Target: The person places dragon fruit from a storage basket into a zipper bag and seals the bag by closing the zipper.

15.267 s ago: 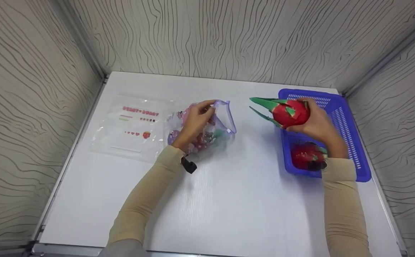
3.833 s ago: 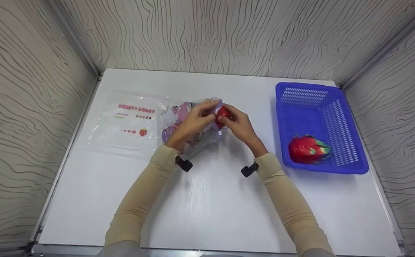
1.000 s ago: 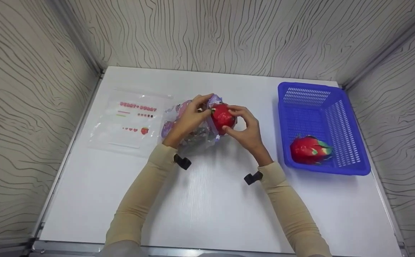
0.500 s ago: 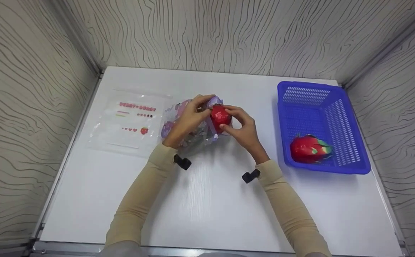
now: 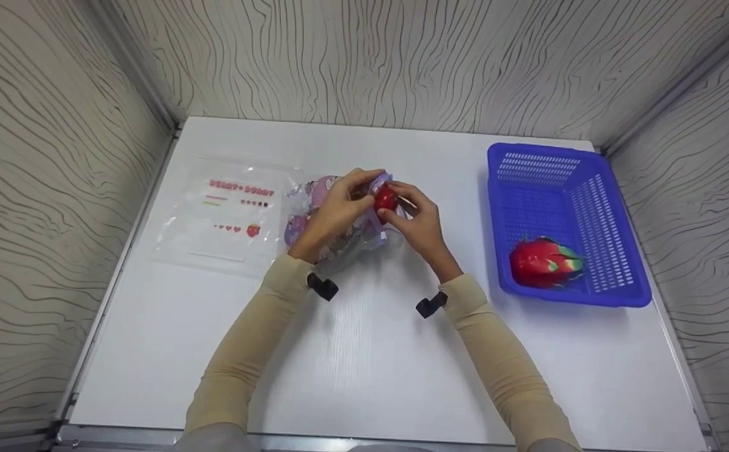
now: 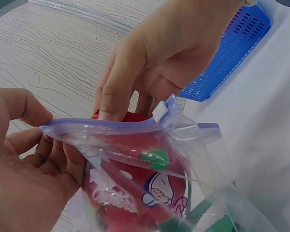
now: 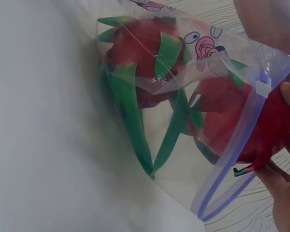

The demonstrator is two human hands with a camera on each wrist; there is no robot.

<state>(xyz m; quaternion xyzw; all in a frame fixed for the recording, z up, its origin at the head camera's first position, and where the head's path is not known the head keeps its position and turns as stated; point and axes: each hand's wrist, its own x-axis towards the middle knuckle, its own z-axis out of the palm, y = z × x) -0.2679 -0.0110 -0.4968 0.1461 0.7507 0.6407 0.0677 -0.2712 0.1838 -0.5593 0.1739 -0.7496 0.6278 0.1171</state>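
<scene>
My left hand [image 5: 338,210] pinches the lilac zip edge of a clear printed zip bag [image 6: 101,126], holding its mouth open. A red dragon fruit [image 7: 275,125] with green scales sits partly inside that mouth, its rear end still outside. My right hand [image 5: 424,226] grips this end with thumb and fingers. Deeper in the bag lies another dragon fruit [image 7: 140,53], its long green leaves towards the opening. The white zip slider [image 6: 160,111] is at one end of the zip. In the head view my hands hide much of the bag.
At the right stands a blue perforated basket [image 5: 496,220] with one dragon fruit [image 5: 540,263] in its near part. Flat on the white table [image 5: 352,376], to the left, lies another clear bag [image 5: 214,245] with red print. Patterned panels [image 5: 364,63] enclose the back and sides.
Long before, my right hand held the dragon fruit beside the basket; it is now at the bag's mouth. Within the last second the fruit has moved left, further into the bag.
</scene>
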